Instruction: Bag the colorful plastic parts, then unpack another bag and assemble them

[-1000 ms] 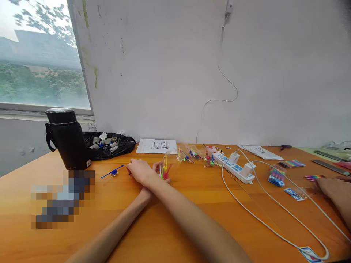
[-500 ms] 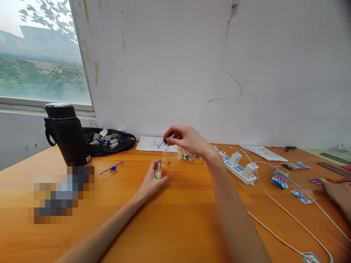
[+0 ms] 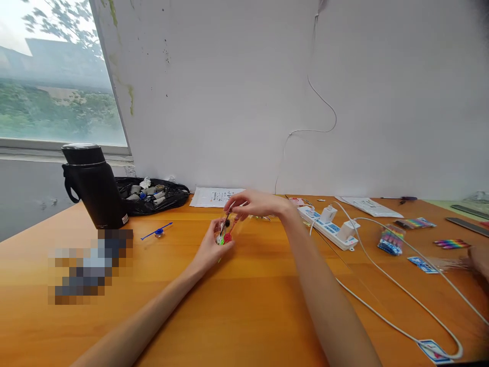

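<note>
My left hand [image 3: 210, 247] is closed around a clear plastic bag [image 3: 237, 229] low over the table. White, green and red small plastic pieces [image 3: 227, 238] show inside it. My right hand [image 3: 252, 204] arches over the bag's top, thumb and fingers pinched on a thin black stick piece with a round hub [image 3: 227, 223], which points down into the bag. Whether those fingers also grip the bag's edge, I cannot tell. Left of my hands, a blue stick with a round blue hub [image 3: 158, 232] lies on the table.
A black flask [image 3: 93, 188] and a black bag of scraps [image 3: 168, 196] stand at the left. On the right are a white power strip [image 3: 330, 232], trailing white cables [image 3: 397, 283], packs of rainbow-coloured sticks [image 3: 391, 238] and another person's hand [image 3: 479, 262].
My right hand has lowered the black stick piece into the bag's mouth. At the right, the other person's hand has moved off the rainbow sticks, which now lie on the table.
</note>
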`<action>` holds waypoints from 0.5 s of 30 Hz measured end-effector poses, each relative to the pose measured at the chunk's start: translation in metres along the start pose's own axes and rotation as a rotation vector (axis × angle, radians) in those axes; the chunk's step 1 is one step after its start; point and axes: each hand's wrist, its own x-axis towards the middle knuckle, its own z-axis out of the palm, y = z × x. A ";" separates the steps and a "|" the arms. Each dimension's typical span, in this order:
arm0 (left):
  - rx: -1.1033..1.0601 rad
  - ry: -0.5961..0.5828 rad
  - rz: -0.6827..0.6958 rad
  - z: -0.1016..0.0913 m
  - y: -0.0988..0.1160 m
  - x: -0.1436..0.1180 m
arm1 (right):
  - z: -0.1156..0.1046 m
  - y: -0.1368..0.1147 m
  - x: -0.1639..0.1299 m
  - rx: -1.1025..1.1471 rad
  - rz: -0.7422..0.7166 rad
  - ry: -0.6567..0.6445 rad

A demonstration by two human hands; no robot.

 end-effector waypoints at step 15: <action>0.032 0.034 0.010 0.002 -0.007 0.005 | 0.065 -0.052 0.043 -0.300 -0.284 0.341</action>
